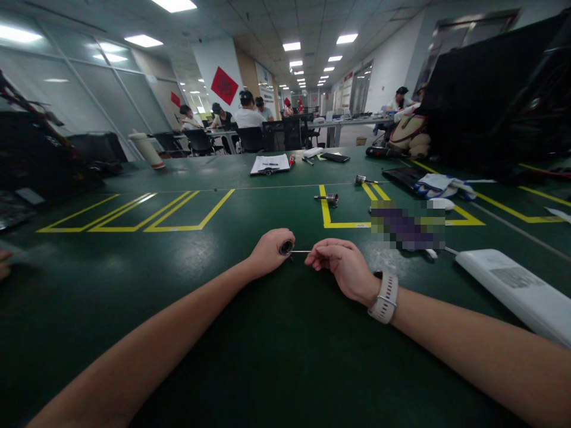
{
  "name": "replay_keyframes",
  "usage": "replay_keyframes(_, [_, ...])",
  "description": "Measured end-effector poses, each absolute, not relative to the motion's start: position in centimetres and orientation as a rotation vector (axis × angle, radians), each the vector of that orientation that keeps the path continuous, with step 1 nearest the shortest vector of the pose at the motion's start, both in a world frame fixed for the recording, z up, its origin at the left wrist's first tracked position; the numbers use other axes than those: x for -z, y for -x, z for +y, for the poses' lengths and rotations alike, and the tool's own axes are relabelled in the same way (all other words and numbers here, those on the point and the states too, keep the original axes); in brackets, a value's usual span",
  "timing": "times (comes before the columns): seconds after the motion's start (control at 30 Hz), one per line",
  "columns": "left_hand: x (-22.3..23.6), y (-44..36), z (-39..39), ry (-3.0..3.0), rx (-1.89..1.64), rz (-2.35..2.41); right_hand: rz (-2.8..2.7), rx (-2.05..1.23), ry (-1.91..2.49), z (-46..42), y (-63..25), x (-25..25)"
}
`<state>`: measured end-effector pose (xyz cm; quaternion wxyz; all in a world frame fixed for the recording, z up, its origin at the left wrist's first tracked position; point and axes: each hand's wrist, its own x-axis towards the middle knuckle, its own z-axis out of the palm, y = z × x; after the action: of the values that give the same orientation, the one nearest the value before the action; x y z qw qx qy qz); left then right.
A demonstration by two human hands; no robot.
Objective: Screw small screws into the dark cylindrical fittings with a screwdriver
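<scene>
The green counter (285,368) spread all around the tape box (348,225), a yellow outline stuck on its surface. A long white block (530,297) lay to the near R of the tape box. A clipboard (270,163) w/ white paper lay beyond the box, off to the L; a pale bottle (148,148) stood much farther L of it. The white-&-blue gloves (441,185) were bunched over the box's R edge.

Both hands were on the near side of the box. The left hand (267,252), L of the box, had its fingers curled tight around a hollow metal part, round end facing the camera. The right hand (345,270), just in front of the box, had its fingers bent & loosely bunched, tips at the end of a thin rod; whether they gripped it, no way to say.

A dark phone (335,157) lay beyond the box. The watch (385,297), w/ its pale strap, was on the R wrist, nearer than the box. One metal pc (331,198) lay across the box's L edge. The hollow metal part (286,247) was near-L of the box, in the L fist. Smallest: the thin rod (301,252), also near-L of the box, btwn the two hands.
</scene>
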<state>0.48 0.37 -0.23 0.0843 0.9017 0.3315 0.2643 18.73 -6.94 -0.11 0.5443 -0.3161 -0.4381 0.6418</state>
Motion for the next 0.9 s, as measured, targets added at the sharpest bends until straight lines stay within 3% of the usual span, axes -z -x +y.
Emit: replay_keyframes(0.9, [0.32,-0.42,0.45,-2.709,-0.778,1.034,-1.274,-1.315,0.977,-7.50,-18.52,-0.18])
